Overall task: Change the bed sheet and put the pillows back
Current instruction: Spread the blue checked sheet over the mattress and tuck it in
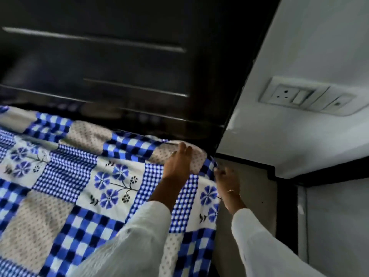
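Blue and white patchwork cotton covers the bed: the bed sheet (83, 176) is a grid of squares, some in bold navy-and-pale checks, some in fine gingham, some cream with tiny dots, some white with printed blue flowers on thin dark stems. It lies across the mattress from the near left up to the far edge, where it meets the headboard, and it hangs over the right side of the bed. The cloth looks soft and slightly rumpled, with a raised fold running along the far edge.

At the far right corner the left hand (178, 162) lies flat on the sheet, fingers straight and close together, pressing the dotted patch down toward the gap at the headboard. Just beside it, off the bed's edge, the right hand (226, 179) has its fingers curled and appears to pinch the hanging hem of the sheet at the corner; the fingertips are blurred, so the exact grip is hard to make out. A thin bangle (231, 190) circles that wrist. Both arms wear loose white sleeves (139, 232) of a light, faintly textured fabric.

Beyond the sheet stands the headboard (111, 62), dark, glossy wood with pale horizontal grooves, smeared by motion blur. To the right a white wall (311, 47) carries a white plastic switch plate (305, 96) with a three-pin socket and a rocker switch. Below it a dark strip borders a grey panel (253, 196) beside the bed; what this is I cannot tell. The mattress itself is hidden under the cloth.
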{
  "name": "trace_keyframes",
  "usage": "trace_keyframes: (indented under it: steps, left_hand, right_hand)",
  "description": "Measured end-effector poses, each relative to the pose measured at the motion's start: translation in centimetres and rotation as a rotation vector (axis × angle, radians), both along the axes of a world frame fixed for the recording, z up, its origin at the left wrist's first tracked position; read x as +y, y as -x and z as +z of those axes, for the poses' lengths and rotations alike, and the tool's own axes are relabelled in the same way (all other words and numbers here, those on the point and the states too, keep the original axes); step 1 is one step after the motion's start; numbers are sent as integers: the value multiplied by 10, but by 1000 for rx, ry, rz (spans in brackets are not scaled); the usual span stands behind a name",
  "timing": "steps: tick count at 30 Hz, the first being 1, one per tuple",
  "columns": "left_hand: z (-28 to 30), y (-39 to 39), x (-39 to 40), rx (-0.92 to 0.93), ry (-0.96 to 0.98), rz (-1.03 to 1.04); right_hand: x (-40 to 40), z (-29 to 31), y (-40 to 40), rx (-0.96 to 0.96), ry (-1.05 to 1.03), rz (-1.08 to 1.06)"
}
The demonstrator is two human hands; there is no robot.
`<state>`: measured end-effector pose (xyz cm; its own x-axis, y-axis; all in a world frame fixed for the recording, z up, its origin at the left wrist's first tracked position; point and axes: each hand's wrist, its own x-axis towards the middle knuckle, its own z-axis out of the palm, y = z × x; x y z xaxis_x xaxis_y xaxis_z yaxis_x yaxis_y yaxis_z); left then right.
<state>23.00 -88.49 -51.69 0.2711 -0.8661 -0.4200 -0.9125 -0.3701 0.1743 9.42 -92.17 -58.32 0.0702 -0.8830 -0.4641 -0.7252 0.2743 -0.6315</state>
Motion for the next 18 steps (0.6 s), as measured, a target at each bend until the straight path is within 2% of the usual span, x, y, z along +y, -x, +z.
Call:
trace_keyframes:
  steps: [3,5,7,10,11,14,16,18]
  left_hand:
    - [-4,-20,-12,-35,-113,-128]
    - [-3,-12,-21,-88,-137,-170]
    - [-2,4,-30,-95,-30,-77]
    - [-7,23,-41,75,142,172]
    - [-12,27,-42,107,169,149]
    - [-29,32,-28,162,232,-105]
    - [-38,22,-19,42,210,-305]
    - [-42,5,-15,-33,190,-399]
  right_hand:
    - [-16,-1,-8,-12,8,158]
    - [-21,-1,-8,13,80,150]
    - [-29,4,-11,-35,135,-9]
    - [-48,22,-22,-199,144,-337]
    - [-51,26,-26,-212,107,-409]
    - [-49,18,-28,-235,-30,-504]
    - [-39,8,-27,-351,-59,-480]
    - [-24,-2,-28,-425,4,-388]
